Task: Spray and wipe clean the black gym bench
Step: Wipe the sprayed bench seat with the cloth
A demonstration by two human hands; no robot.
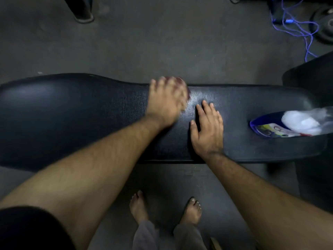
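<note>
The black gym bench (72, 114) runs left to right across the view. My left hand (165, 103) is blurred with motion and presses down on a reddish cloth (182, 83) near the bench's far edge; only the cloth's edge shows past the fingers. My right hand (207, 130) lies flat on the padding just right of it, fingers straight and holding nothing. A blue spray bottle (281, 126) with a white top lies on its side on the bench's right end, apart from both hands.
Grey floor surrounds the bench, and my bare feet (165, 208) stand at its near side. Blue cables (297, 24) and a weight plate (324, 24) lie at the far right. A dark equipment leg (82, 9) stands at the far left, another black pad (313, 73) at right.
</note>
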